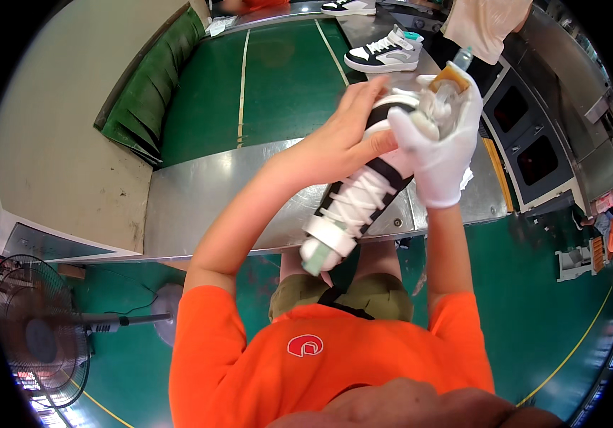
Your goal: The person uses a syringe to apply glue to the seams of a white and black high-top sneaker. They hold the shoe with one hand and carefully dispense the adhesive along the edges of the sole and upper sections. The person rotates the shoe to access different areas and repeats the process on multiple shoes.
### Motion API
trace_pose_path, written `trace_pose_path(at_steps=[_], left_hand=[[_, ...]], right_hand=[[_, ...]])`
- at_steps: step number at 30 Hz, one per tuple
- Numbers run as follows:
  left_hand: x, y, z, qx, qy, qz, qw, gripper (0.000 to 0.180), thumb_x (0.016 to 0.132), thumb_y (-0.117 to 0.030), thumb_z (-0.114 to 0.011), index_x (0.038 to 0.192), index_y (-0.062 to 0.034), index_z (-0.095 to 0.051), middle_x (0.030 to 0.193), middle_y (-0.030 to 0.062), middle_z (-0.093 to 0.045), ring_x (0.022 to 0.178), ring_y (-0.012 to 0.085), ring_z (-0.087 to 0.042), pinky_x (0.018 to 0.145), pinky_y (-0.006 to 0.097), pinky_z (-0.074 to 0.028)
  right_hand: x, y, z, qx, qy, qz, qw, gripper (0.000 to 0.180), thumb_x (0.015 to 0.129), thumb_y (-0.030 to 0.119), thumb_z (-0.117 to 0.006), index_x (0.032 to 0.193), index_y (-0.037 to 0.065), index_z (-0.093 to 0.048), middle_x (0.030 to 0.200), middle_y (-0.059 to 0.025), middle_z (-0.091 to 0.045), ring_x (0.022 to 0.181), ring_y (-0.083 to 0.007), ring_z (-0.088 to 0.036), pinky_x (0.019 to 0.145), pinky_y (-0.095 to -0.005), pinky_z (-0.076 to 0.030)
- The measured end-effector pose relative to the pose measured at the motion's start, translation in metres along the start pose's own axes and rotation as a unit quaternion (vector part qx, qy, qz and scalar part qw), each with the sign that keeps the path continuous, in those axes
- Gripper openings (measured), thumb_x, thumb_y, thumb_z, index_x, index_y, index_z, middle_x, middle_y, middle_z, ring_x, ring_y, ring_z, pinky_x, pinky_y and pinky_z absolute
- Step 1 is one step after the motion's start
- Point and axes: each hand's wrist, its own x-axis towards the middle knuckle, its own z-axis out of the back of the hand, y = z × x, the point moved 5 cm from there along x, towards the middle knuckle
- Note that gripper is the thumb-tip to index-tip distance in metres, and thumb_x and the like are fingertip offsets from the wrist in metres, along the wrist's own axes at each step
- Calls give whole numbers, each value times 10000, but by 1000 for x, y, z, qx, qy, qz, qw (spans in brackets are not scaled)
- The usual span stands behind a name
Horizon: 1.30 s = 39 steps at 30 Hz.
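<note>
A white-and-black laced sneaker [360, 202] is held tilted over the metal table edge, its toe pointing away from me and its collar toward my body. My bare left hand [342, 139] is closed on the sneaker near the toe, thumb across the top. My right hand [438, 157], in a white glove, is at the toe, thumb close to the shoe. Its curled fingers hold a clear plastic bottle [449, 101] with a narrow, pale-green tip, alongside a tan pad [450, 75]. Glove and blur hide part of that grip.
Another white-and-black sneaker [385, 53] stands on the metal ledge beyond, with a further sneaker [349, 7] behind it. A green conveyor belt [285, 85] runs from a machine opening with green flaps [156, 85]. A fan [39, 339] stands at lower left; grey cabinets [527, 128] are at right.
</note>
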Motion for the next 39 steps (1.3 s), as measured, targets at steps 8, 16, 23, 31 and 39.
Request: trace_pose_path(at_steps=[8, 16, 23, 31, 39], left_hand=[[-98, -72, -60, 230, -35, 101, 967, 787, 766, -278, -734, 1402, -1, -363, 1356, 377, -323, 1257, 524, -376, 1030, 497, -384], [-109, -64, -18, 324, 18, -53, 944, 450, 716, -74, -689, 1154, -27, -592, 1259, 231, -511, 1145, 440, -523, 916, 481, -483], [-149, -41, 10, 352, 177, -112, 912, 261, 773, -103, -629, 1025, -37, -621, 1196, 202, -563, 1127, 410, -544, 946, 501, -479], [-175, -27, 23, 378, 55, 18, 924, 328, 825, -196, -669, 1143, -170, -594, 1244, 112, -601, 1142, 290, -593, 1011, 440, -446], [-171, -12, 34, 347, 29, 1, 937, 296, 814, -250, -713, 1096, -260, -620, 1211, 88, -624, 1089, 274, -623, 954, 430, -489]], right_hand=[[-6, -26, 49, -90, -222, -20, 971, 628, 699, 54, -788, 1224, -27, -453, 1013, -74, -557, 902, -122, -545, 812, -248, -465], [-8, -35, 98, -22, -126, -96, 987, 465, 768, 1, -637, 1200, -33, -468, 1003, -103, -599, 739, -144, -607, 712, -256, -529], [-60, -96, 119, -110, 142, -402, 898, 626, 744, 10, -614, 1344, 61, -440, 1012, -50, -553, 813, -107, -553, 709, -229, -477], [-52, -92, 109, -249, 256, -485, 798, 501, 740, 6, -594, 1234, 46, -523, 935, -40, -571, 760, -81, -519, 667, -217, -444], [-61, -74, 7, 274, 337, -440, 786, 691, 742, 530, -577, 1154, -19, -498, 886, -95, -540, 755, -221, -524, 703, -374, -411]])
